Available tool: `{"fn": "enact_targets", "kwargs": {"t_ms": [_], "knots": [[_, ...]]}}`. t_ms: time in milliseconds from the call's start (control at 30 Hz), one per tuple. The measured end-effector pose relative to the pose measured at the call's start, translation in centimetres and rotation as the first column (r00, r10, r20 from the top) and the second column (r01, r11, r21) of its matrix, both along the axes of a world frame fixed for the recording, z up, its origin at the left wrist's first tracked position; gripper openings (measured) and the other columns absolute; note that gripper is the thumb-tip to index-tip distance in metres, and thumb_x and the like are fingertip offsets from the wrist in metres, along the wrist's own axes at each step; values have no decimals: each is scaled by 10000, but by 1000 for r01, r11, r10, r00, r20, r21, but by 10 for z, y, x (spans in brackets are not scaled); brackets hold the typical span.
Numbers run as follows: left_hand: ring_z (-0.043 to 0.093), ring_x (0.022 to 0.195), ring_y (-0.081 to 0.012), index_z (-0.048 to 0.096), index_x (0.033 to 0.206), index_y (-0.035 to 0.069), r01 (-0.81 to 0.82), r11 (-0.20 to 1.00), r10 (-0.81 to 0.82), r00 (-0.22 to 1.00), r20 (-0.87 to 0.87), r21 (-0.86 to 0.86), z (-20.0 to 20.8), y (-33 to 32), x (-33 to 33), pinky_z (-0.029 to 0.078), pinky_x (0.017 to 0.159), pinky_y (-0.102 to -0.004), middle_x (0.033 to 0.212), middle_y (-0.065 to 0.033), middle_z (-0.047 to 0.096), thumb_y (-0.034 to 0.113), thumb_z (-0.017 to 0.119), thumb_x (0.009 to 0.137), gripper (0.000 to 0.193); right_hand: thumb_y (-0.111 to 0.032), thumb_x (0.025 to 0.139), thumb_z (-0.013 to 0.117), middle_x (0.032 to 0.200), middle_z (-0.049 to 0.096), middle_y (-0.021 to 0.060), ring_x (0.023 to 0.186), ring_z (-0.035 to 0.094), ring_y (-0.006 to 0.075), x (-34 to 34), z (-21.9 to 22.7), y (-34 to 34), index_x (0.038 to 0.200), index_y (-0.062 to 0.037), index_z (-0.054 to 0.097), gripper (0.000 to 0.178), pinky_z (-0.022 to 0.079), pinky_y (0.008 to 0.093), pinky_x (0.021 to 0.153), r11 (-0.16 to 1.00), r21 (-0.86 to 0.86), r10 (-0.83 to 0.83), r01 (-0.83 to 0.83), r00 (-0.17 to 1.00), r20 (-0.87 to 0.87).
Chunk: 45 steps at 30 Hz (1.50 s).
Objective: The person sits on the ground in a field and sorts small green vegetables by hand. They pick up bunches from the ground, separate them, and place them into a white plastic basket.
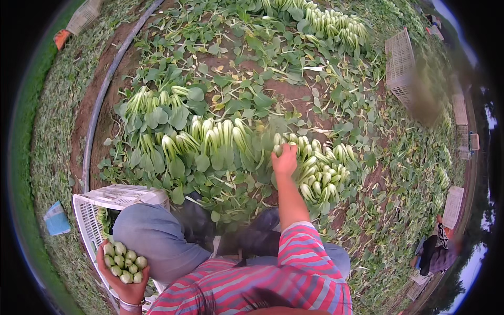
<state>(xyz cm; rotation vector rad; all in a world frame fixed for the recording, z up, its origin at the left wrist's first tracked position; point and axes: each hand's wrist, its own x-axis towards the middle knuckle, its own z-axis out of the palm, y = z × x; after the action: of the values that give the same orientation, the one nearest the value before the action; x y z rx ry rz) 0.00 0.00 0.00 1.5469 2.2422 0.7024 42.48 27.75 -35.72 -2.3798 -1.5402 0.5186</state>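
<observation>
My left hand (124, 274) is wrapped round a bunch of bok choy (125, 262), its pale bases facing up. It holds the bunch beside my left knee, over the side of a white plastic crate (97, 202). Farther forward, my right hand (285, 160) closes its fingers on the bok choy at the left end of a heap (320, 176); the fingertips are partly hidden among the stalks. To the left of that hand, a row of cut bok choy (220, 136) lies on the leaves with its white-green bases pointing away from me.
Another row of bok choy (336, 26) lies at the far side. Empty-looking crates (400, 65) stand at the right, and a grey hose (105, 84) runs along the left. A blue container (56, 219) sits beyond my crate. Another person (436, 252) is at the far right.
</observation>
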Motion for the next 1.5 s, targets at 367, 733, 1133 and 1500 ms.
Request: {"fn": "enact_targets", "kwargs": {"t_ms": [367,733,1133,1500], "knots": [[450,1407,-328,281,1606,68,16,986,-51,977,208,167,3,-12,-17,370,1178,-478,1521,-188,437,57,903,556,1220,-71,861,800,1183,655,26,1074,623,146,-22,175,-97,1352,-135,704,504,539,287,849,930,356,200,90,688,-697],[562,1290,-340,388,1516,-6,217,959,-215,976,-35,181,65,-53,-25,431,1146,-444,1395,-183,557,297,1054,462,1283,-124,951,773,1128,718,10,995,677,99,-192,317,-235,1255,-86,630,337,550,253,747,736,145,-44,-662,-261,-964],[580,1305,-374,398,1528,33,376,919,-376,926,-23,118,88,-89,-47,454,1128,-461,1400,-200,578,586,1042,394,1417,-71,931,807,1074,662,133,902,701,161,-262,347,-341,1186,38,539,386,633,303,750,885,294,252,-361,-160,-954],[564,1306,-408,425,1532,67,747,664,-735,640,-226,-44,121,-48,-42,448,1112,-484,1429,-186,561,416,1031,435,1301,-13,922,796,1064,631,116,1028,719,175,-297,339,-377,1089,-11,459,376,605,303,849,963,243,209,-119,-240,-948]]}}
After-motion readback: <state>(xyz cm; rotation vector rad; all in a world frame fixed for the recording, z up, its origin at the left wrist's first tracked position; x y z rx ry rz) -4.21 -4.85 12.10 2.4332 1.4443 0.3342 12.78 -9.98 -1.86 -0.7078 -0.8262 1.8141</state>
